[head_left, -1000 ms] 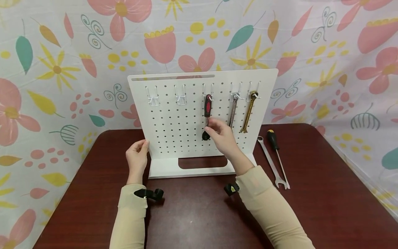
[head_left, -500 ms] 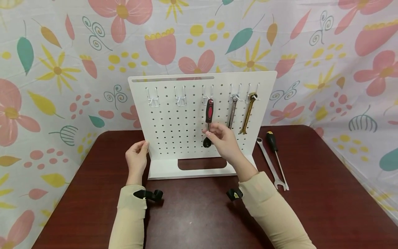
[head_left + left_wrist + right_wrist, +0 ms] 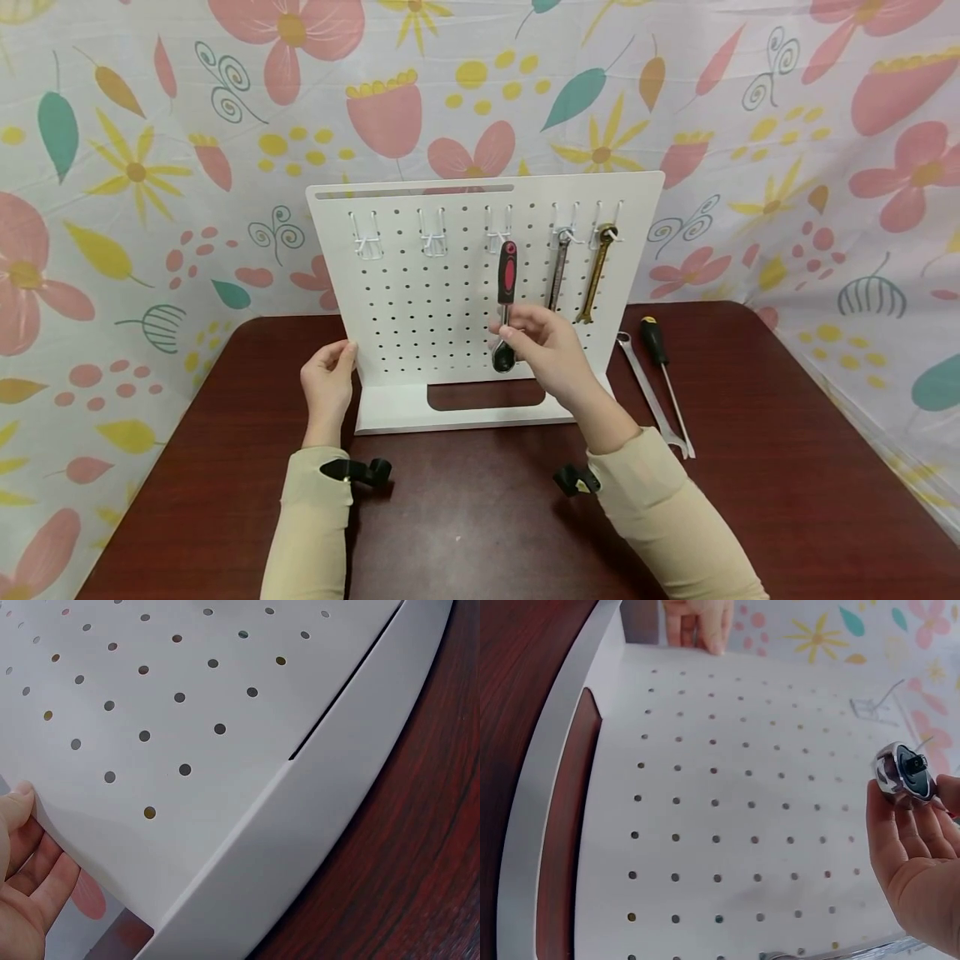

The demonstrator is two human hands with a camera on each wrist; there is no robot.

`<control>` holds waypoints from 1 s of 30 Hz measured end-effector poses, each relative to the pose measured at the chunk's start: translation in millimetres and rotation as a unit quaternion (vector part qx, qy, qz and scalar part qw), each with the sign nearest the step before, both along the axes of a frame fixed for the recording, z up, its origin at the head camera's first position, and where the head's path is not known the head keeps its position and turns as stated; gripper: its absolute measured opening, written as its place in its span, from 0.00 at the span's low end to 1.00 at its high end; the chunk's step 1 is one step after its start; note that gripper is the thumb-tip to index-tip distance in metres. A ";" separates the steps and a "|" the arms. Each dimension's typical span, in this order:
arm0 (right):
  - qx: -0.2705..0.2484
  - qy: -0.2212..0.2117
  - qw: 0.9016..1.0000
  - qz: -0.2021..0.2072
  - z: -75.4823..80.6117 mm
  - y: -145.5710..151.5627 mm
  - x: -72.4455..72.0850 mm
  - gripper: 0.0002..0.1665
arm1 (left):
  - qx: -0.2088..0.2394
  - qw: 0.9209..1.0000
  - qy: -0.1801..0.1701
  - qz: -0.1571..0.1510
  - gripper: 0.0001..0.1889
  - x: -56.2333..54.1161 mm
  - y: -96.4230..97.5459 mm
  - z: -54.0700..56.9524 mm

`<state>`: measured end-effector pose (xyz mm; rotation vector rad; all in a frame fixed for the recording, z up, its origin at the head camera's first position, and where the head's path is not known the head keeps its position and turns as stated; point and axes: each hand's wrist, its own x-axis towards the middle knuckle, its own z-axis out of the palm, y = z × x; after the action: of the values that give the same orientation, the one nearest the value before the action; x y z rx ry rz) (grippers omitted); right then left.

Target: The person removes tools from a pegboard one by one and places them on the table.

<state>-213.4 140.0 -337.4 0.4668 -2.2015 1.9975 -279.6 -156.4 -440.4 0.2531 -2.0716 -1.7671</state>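
Left hand (image 3: 327, 377): fingers curled round the left edge of the white pegboard stand (image 3: 420, 325), gripping it.
Pegboard stand: upright on the dark red desk (image 3: 480, 517), with white hooks along its top row.
Ratchet wrench (image 3: 506, 304): red-and-black handle up, round head down, held in front of the board just below a hook.
Right hand (image 3: 550, 350): grip pinches the ratchet's metal shank just above the head.
Silver wrench (image 3: 558, 268), brass-coloured wrench (image 3: 596, 272): hanging on hooks.
Open-end spanner (image 3: 651, 392), screwdriver (image 3: 663, 367): flat on the desk, right of the stand.
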 end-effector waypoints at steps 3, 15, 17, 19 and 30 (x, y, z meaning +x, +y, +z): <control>0.002 0.015 1.000 0.010 1.7 -0.1 6.0 0.15 | -0.002 1.000 -0.003 0.002 0.16 -0.3 -0.2 -1.0; 0.077 0.032 0.996 -0.013 -9.6 29.8 26.5 0.16 | -0.002 1.000 -0.005 0.002 0.16 0.2 0.1 -1.6; 0.077 0.033 0.996 -0.019 -13.4 39.0 27.9 0.16 | -0.003 1.000 -0.004 0.001 0.16 0.0 0.0 -1.3; 0.081 0.032 0.996 -0.028 -16.5 48.2 29.0 0.16 | -0.001 1.000 -0.001 0.000 0.16 -0.1 0.0 -0.8; 0.083 0.020 0.994 -0.070 -28.7 96.5 36.5 0.10 | 0.000 1.000 0.002 0.001 0.15 0.7 0.7 0.8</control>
<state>-176.9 236.4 -366.1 0.3560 -2.3157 1.7295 -278.9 -155.7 -439.7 0.2520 -2.0685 -1.7637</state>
